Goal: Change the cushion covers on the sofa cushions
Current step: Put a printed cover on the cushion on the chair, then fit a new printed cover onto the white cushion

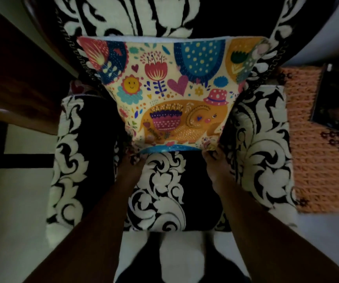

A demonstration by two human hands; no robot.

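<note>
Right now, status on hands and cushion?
Left hand, right hand: each grips a bottom corner. Cushion upright against armchair back. Nothing blocking.

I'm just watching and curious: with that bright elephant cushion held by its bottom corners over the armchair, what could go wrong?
The left hand and right hand pinch only the lower corners of the cushion, so it might tip or slip onto the armchair seat. The dim light may also hide a bunched cover edge.

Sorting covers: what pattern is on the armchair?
Black with cream floral scrolls on the armchair, head view.
</note>
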